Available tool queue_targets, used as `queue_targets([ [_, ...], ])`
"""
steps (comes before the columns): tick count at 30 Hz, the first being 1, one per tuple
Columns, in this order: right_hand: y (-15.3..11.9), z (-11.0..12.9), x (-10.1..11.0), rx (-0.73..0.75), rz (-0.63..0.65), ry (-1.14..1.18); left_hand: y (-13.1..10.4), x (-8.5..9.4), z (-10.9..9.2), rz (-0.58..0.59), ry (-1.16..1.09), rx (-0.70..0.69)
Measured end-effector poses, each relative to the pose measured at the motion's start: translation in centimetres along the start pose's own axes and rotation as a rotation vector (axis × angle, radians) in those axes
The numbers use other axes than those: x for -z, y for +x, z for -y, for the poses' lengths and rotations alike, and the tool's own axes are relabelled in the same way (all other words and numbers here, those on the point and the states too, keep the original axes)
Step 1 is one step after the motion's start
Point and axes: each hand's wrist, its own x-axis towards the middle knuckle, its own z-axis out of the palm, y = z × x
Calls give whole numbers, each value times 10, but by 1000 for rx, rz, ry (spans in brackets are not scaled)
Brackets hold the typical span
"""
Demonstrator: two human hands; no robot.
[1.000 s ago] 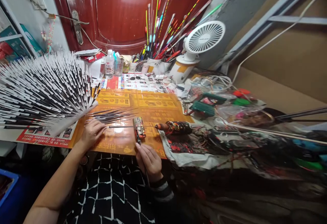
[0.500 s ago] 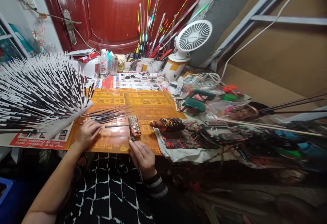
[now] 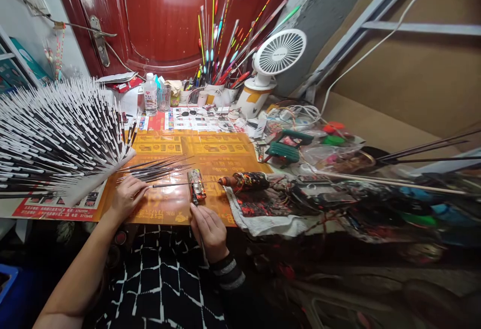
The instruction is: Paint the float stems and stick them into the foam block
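My left hand [image 3: 128, 199] pinches the end of a thin dark float stick [image 3: 171, 185], which lies level and points right across a small paint-stained block [image 3: 197, 186]. Its far end meets the brown tip of a paint-crusted rotary tool [image 3: 246, 182]. Closed round a slim paintbrush [image 3: 194, 201], my right hand [image 3: 209, 230] is just below the block, with the brush's dark tip up at the block's lower edge. Behind my left hand lies a loose bundle of thin dark sticks [image 3: 160, 170].
Many black-and-white float sticks [image 3: 63, 133] bristle from a white foam strip [image 3: 101, 178] at left. A white fan [image 3: 281, 53], a plastic bottle [image 3: 151, 96] and cups of colourful floats stand at the back. A stained cloth [image 3: 270, 224] and clutter crowd the right.
The whole view has shifted slightly, so things sit a little further left. The brush tip has risen slightly at the block; both hands keep their grips.
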Motion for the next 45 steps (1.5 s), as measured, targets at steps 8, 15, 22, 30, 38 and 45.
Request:
queue_targets([
  [8,-2,-1,-1,2,-14,14,1,1,1,0,-4,-11],
  [15,-6,-7,7,59,19,51,0,18,-15,-40,100,10],
  [22,-10,-12,12,119,21,87,-20,108,-62,-190,363,-60],
  [30,-8,-11,17,151,52,83,-27,233,-77,-118,788,-113],
  [38,-2,-14,17,220,19,72,-16,241,-47,28,959,-148],
  [45,0,-6,17,110,5,79,-1,221,-18,115,870,-103],
])
